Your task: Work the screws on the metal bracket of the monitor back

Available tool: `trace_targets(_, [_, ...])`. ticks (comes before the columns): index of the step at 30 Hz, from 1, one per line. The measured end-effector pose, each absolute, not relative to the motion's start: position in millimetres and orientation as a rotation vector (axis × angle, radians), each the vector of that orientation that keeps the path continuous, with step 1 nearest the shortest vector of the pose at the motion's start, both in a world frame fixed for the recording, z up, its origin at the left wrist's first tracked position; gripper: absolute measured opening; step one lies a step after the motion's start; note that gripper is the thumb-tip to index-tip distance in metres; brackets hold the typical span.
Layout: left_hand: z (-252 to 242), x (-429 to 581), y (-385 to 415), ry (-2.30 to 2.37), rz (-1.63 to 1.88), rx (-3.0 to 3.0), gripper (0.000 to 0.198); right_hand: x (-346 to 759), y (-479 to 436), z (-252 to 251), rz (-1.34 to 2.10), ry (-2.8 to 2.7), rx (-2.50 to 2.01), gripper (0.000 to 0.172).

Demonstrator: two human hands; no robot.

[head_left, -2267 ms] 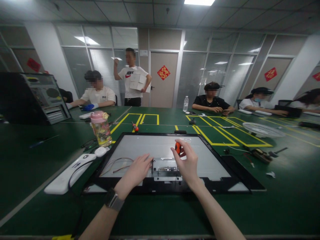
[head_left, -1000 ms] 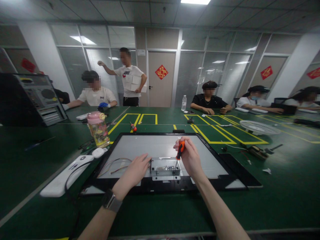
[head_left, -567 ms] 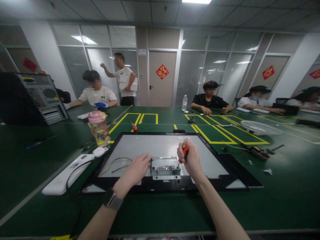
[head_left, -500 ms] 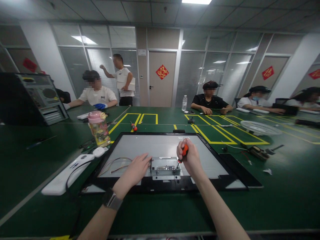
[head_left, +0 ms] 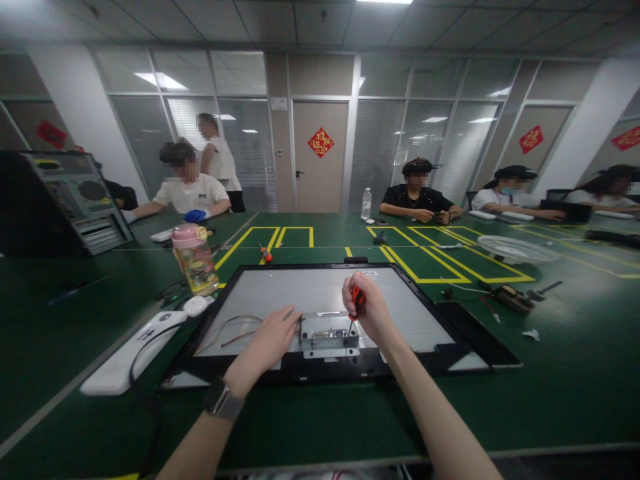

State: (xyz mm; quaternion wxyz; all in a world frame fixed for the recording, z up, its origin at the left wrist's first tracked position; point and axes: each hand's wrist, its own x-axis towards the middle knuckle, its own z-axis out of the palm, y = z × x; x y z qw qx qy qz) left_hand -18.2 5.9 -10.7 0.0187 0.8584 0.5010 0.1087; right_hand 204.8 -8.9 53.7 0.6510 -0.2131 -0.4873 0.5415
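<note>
A flat display panel (head_left: 300, 287) with a black frame lies back side up on the green table before me. On its near middle sits a metal bracket box (head_left: 327, 333) with connectors along its front. My left hand (head_left: 273, 333) lies flat on the panel, fingers stretched, fingertips against the box's left side. My right hand (head_left: 367, 303) is wrapped round the red and black handle of a screwdriver (head_left: 357, 301). The screwdriver points down, its tip at the right end of the box; the exact contact is too small to tell. Thin wires (head_left: 235, 333) lie left of the box.
To the left are a white power bank-like device (head_left: 133, 353) with a black cable, a pink-lidded bottle (head_left: 194, 260) and a computer case (head_left: 65, 200). A black flat strip (head_left: 480, 333) lies right of the panel. Several people sit across the table; one person stands (head_left: 220, 160) behind.
My right hand and the screwdriver have shifted slightly left, and the screwdriver stands more upright. My left hand stays on the panel. The standing person has moved left and turned.
</note>
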Motion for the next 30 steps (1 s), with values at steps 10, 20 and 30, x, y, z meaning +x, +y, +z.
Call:
trace_targets(10, [-7,-18,4,1.572,0.336,2.633,0.040,209,-5,49,1.273,-1.033,-0.461,0.039])
trace_targets(20, [-4,-16,1,1.597,0.304,2.652,0.039,207,-13,50,1.216,-1.079,-0.579,0.047])
trace_targets(30, [-8,-17,4,1.545,0.375,2.652,0.039,197,-15,43,1.214,-1.105,-0.491,0.040])
